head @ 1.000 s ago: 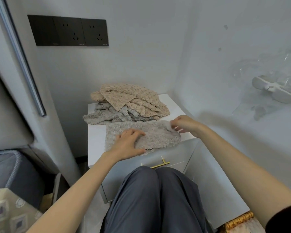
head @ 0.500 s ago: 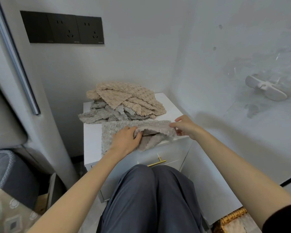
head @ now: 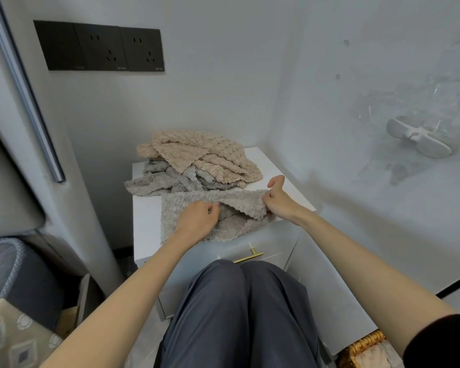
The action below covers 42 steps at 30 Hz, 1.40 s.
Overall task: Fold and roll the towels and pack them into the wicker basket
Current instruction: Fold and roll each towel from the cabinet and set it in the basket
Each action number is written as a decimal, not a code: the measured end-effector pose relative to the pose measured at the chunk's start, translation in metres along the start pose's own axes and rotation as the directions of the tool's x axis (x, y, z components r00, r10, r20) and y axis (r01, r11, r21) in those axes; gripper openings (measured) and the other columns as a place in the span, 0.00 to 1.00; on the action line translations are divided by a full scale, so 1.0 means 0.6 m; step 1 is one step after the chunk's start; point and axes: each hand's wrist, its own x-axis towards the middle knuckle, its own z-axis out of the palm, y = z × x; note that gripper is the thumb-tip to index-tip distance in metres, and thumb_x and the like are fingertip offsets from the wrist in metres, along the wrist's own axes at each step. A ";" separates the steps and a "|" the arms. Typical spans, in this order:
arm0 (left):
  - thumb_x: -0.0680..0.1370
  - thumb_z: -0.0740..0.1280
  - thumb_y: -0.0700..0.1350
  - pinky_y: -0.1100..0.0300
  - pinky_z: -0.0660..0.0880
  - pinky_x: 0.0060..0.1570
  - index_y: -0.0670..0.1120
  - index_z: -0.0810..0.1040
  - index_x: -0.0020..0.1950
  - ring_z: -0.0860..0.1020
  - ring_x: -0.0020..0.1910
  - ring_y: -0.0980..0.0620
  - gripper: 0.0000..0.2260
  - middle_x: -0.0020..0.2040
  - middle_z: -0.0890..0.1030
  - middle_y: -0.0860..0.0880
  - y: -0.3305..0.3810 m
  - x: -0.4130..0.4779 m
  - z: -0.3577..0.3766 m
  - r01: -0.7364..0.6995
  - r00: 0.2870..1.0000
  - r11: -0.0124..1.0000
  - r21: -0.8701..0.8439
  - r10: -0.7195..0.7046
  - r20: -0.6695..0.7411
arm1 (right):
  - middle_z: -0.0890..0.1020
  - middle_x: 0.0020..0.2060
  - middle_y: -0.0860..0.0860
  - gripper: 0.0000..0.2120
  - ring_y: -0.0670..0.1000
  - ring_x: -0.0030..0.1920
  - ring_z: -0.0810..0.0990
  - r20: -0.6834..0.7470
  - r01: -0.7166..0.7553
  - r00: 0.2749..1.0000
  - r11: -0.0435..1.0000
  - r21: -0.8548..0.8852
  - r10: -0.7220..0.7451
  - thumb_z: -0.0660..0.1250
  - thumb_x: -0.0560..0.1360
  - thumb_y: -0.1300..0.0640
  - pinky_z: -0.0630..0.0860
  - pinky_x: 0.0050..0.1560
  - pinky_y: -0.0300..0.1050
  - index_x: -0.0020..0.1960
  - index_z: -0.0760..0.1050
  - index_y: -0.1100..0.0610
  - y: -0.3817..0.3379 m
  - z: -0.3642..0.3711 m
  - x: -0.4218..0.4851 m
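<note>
Grey towel (head: pixel 186 208): lies on the white cabinet top (head: pixel 146 216), its near half raised in a fold.
Left hand (head: pixel 198 221): fingers curled on the raised fold at mid-width.
Right hand (head: pixel 278 201): pinches the same fold at its right end, thumb up.
Step advice: carry both grips level so the edges meet, then smooth flat before rolling.
Room: towel pile (head: pixel 202 158) crowds the back; wall close on the right; bare strip at left.
Wicker basket (head: pixel 364 347): on the floor, lower right, well apart.
</note>
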 end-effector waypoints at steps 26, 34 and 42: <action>0.76 0.65 0.53 0.50 0.70 0.62 0.54 0.70 0.68 0.69 0.65 0.48 0.21 0.67 0.69 0.51 -0.024 -0.029 -0.022 -0.296 0.952 0.907 0.300 0.255 0.169 | 0.75 0.40 0.57 0.13 0.50 0.35 0.75 0.001 -0.050 0.999 0.995 -0.084 0.050 0.59 0.80 0.60 0.77 0.38 0.44 0.55 0.53 0.55 0.045 -0.018 -0.030; 0.70 0.70 0.44 0.54 0.72 0.44 0.47 0.77 0.55 0.76 0.47 0.45 0.14 0.50 0.76 0.48 -0.077 -0.073 -0.067 -0.381 0.898 0.776 0.502 0.439 0.003 | 0.75 0.53 0.57 0.31 0.50 0.45 0.75 0.073 -0.256 0.966 0.949 0.183 0.246 0.74 0.71 0.53 0.74 0.36 0.40 0.62 0.56 0.55 0.047 -0.011 -0.039; 0.62 0.72 0.30 0.55 0.73 0.32 0.40 0.79 0.40 0.76 0.34 0.43 0.11 0.37 0.78 0.45 -0.077 -0.093 -0.077 -0.465 0.822 0.729 0.502 0.566 -0.059 | 0.69 0.36 0.54 0.23 0.49 0.32 0.71 -0.001 -0.108 0.994 0.978 0.178 0.110 0.68 0.75 0.63 0.74 0.34 0.40 0.58 0.54 0.54 0.047 -0.005 -0.046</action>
